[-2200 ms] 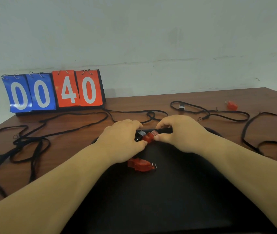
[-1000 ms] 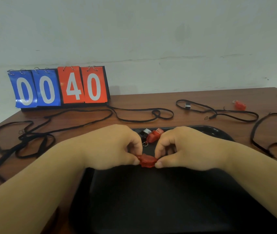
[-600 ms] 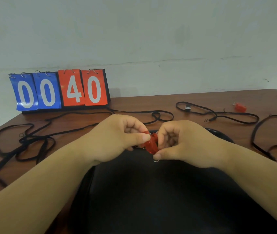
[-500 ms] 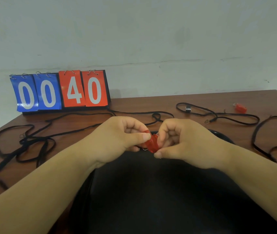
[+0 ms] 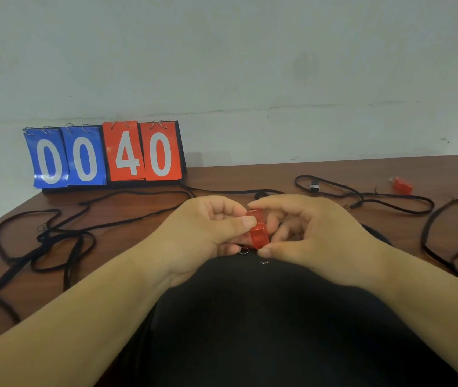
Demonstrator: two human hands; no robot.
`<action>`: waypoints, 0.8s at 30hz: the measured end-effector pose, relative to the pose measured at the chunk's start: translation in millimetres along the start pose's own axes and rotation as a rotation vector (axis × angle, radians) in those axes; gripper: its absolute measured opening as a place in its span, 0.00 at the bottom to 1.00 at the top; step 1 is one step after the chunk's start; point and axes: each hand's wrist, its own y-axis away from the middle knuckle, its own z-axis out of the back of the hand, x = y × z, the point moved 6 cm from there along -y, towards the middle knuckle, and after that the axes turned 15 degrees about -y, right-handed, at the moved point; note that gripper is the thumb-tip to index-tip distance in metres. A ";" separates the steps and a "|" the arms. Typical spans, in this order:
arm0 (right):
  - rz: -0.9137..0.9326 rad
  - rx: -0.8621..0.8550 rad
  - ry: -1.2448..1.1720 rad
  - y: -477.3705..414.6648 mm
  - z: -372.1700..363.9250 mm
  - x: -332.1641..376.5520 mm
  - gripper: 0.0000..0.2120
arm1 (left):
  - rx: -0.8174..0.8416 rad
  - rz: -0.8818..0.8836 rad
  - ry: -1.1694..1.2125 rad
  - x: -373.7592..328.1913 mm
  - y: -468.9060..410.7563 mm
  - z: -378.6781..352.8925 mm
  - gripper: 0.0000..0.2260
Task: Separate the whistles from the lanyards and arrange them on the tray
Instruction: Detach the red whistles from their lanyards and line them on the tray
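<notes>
Where the black tray (image 5: 264,331) fills the near edge of the bench (image 5: 127,247), two bare forearms reach in over it from either side. Both hands meet above the tray's far part. The left hand (image 5: 208,233) has its fingers curled, with the thumb pressed on the side of a red whistle (image 5: 257,230). The right hand (image 5: 314,236) is curled too, thumb under the whistle's lower end and index finger over its top. So both hands pinch the same whistle, which stands roughly on end between them, off the tray surface. A small metal ring (image 5: 243,250) shows just below the left fingers. A second ring (image 5: 264,262) sits under the right thumb; I cannot tell whether either is fixed to the whistle.

On the bench left of the tray lies a tangle of black lanyards (image 5: 41,238), loose and overlapping. Another black lanyard (image 5: 442,241) loops at the right edge. Farther back on the right a looped lanyard (image 5: 361,195) lies flat with a small dark-and-white piece (image 5: 314,186) on it, too small to identify. A second red whistle (image 5: 402,185) sits beyond it, apart from the cord. At the back left stands a flip scoreboard (image 5: 105,155), with blue cards 0 0 and red cards 4 0, against a pale wall (image 5: 250,65).
</notes>
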 end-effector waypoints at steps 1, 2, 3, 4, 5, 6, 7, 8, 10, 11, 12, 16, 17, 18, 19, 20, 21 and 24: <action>0.007 -0.010 0.005 0.0 0.5 1.5 0.29 | 0.001 0.002 -0.004 0.2 -0.3 -0.2 0.08; 0.012 -0.022 0.002 0.0 1.3 1.8 0.29 | 0.000 0.004 -0.005 0.6 -0.5 -0.1 0.08; 0.015 -0.030 -0.004 0.6 1.7 2.6 0.29 | -0.002 0.005 -0.004 0.7 -0.7 0.2 0.08; 0.018 -0.032 -0.009 1.0 1.9 2.6 0.29 | -0.002 0.004 -0.002 0.8 -0.8 0.2 0.08; 0.018 -0.031 -0.012 1.4 2.3 2.7 0.28 | 0.002 0.002 -0.002 0.9 -1.1 0.0 0.09; 0.018 -0.027 -0.014 1.5 3.1 2.1 0.28 | 0.006 0.002 -0.007 1.0 -1.0 -0.8 0.08; 0.013 -0.025 -0.017 1.6 4.4 1.3 0.28 | 0.012 0.003 -0.013 1.1 -0.8 -1.8 0.08; 0.005 -0.022 -0.022 1.3 5.9 0.2 0.27 | 0.017 0.004 -0.017 1.3 -0.6 -3.1 0.07; -0.014 -0.026 -0.029 1.3 8.7 -2.2 0.27 | 0.027 0.009 -0.007 1.7 -0.2 -5.8 0.07; -0.020 -0.030 -0.029 1.5 9.5 -3.0 0.27 | 0.030 0.013 0.004 2.0 0.0 -6.7 0.07; -0.023 -0.033 -0.025 1.5 9.8 -3.5 0.27 | 0.034 0.017 0.017 1.9 0.3 -7.5 0.07; -0.019 -0.045 0.010 1.3 11.2 -1.8 0.24 | 0.076 0.023 0.047 1.3 1.2 -10.5 0.08; -0.025 -0.055 0.019 1.3 12.3 -2.0 0.23 | 0.091 0.020 0.039 1.2 1.7 -11.6 0.08; -0.033 -0.062 0.025 1.2 13.5 -2.5 0.23 | 0.106 0.015 0.026 1.4 2.0 -12.7 0.09; -0.043 -0.065 0.037 1.4 14.3 -3.2 0.22 | 0.121 0.010 0.012 1.8 2.2 -14.1 0.11; -0.052 -0.067 0.059 1.2 14.8 -3.8 0.21 | 0.134 0.006 0.000 2.2 2.5 -15.4 0.12; -0.060 -0.070 0.087 1.2 15.4 -3.9 0.21 | 0.142 0.005 -0.013 2.6 2.7 -16.7 0.14; -0.072 -0.096 0.121 0.8 19.6 -4.9 0.18 | 0.129 -0.016 -0.084 1.4 3.5 -20.5 0.19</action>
